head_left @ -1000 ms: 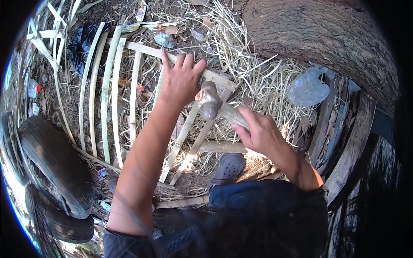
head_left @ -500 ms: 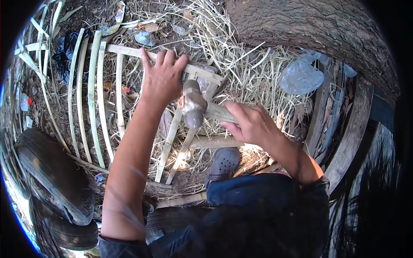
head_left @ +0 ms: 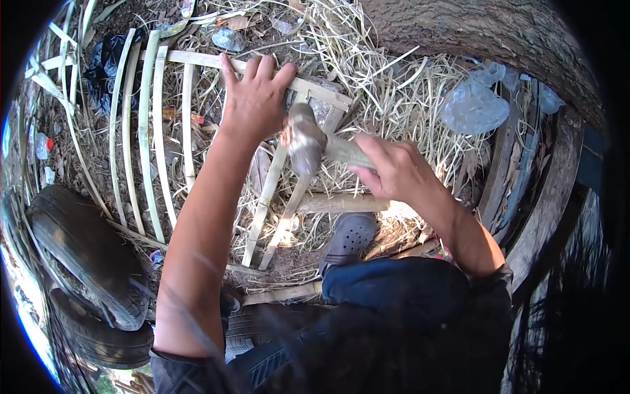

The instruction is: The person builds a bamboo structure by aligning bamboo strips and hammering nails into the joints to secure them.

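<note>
My left hand (head_left: pixel 252 102) lies flat, fingers spread, on a frame of split bamboo slats (head_left: pixel 161 131), pressing the top crosspiece (head_left: pixel 197 60). My right hand (head_left: pixel 394 171) grips the wooden handle of a hammer (head_left: pixel 305 141), whose grey metal head hangs blurred just right of my left hand, above the slats. A flat stone or block (head_left: pixel 321 108) lies under the crosspiece near the hammer head. Two slats (head_left: pixel 275 197) run from the crosspiece down toward my knee.
Dry straw (head_left: pixel 394 85) covers the ground. A thick tree trunk (head_left: pixel 485 33) curves across the top right. Old tyres (head_left: pixel 85 262) lie at lower left. My grey clog (head_left: pixel 351 236) rests on the ground. A crumpled clear plastic bag (head_left: pixel 472 105) lies at right, a black bag (head_left: pixel 98 69) at upper left.
The hammer head has swung slightly down and left toward the crosspiece beside my left hand. My left hand has kept its place on the frame.
</note>
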{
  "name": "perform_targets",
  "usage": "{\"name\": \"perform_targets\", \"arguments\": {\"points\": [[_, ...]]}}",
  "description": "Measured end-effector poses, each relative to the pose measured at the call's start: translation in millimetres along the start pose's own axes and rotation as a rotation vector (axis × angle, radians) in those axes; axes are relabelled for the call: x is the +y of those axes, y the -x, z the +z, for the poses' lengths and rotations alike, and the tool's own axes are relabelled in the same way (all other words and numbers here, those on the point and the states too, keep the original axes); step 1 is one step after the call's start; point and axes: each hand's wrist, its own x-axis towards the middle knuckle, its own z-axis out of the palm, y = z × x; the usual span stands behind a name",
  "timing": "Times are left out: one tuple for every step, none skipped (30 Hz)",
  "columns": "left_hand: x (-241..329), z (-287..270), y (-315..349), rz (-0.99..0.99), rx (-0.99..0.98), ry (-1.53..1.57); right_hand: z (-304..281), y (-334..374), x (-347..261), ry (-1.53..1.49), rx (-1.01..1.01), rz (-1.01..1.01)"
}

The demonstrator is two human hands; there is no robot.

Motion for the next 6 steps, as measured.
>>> {"name": "perform_targets", "arguments": {"points": [[-4.6,-4.6,-3.0,-0.002,-0.004,-0.043,0.1,-10.9,10.4,0.084,-0.053,0.033],[-7.2,-0.9,-5.1,-0.022,0.019,-0.073,-3.3,-10.9,7.3,0.102,-0.057,0.012],[-7.2,1.7,-4.5,-0.020,0.023,-0.076,-7.0,-10.5,4.5,0.120,-0.061,-0.009],[-4.9,6.0,-1.6,-0.005,0.044,-0.047,-5.7,-8.1,5.7,0.113,-0.061,-0.008],[-1.5,10.2,1.1,0.010,0.066,-0.018,-3.1,-5.9,8.5,0.062,-0.024,-0.013],[-1.5,13.5,3.3,0.010,0.058,-0.021,1.1,-3.9,13.3,0.010,0.014,-0.017]]}}
